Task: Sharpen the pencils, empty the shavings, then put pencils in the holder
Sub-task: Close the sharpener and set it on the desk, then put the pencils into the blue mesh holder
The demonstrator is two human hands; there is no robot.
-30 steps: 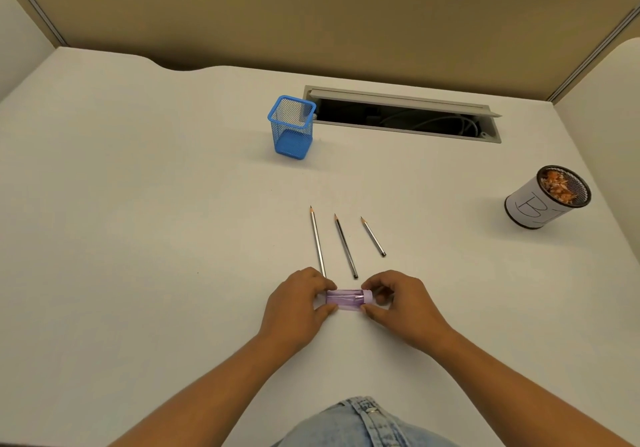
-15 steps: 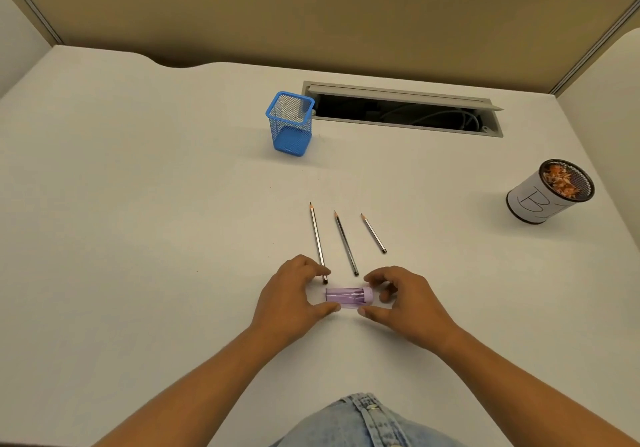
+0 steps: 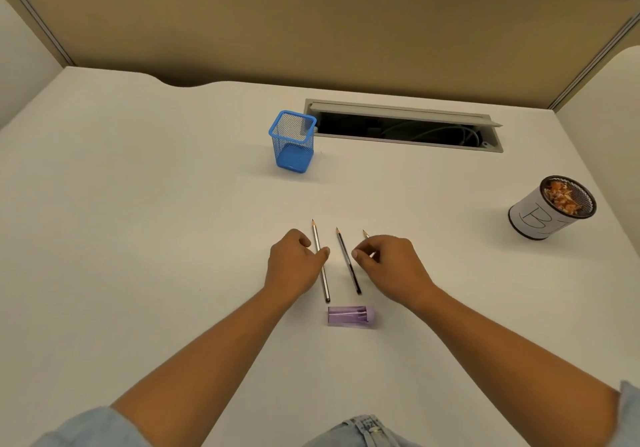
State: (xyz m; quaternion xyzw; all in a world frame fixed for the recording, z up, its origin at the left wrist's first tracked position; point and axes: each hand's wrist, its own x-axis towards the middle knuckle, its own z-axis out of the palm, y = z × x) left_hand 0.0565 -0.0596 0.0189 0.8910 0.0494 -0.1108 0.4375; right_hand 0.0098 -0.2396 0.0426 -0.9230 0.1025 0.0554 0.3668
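Three sharpened pencils lie side by side on the white desk (image 3: 138, 238), tips pointing away: a long silver pencil (image 3: 325, 284), a dark pencil (image 3: 348, 263) and a short pencil (image 3: 365, 234), mostly hidden. My left hand (image 3: 294, 268) rests left of the silver pencil, thumb tip touching it, fingers loosely curled. My right hand (image 3: 393, 266) covers the short pencil with curled fingers; whether it grips the pencil is unclear. The purple sharpener (image 3: 351, 315) lies free on its side, just nearer than the pencils. The blue mesh holder (image 3: 293, 141) stands empty further back.
A white-wrapped mesh cup (image 3: 540, 218) with orange shavings stands at the right. An open cable slot (image 3: 401, 128) runs along the back, right of the holder. Beige partition walls close off the desk behind and at the sides.
Both hands let go of the purple sharpener, which now lies on the desk, and moved forward onto the pencils. The camera tilted up a little.
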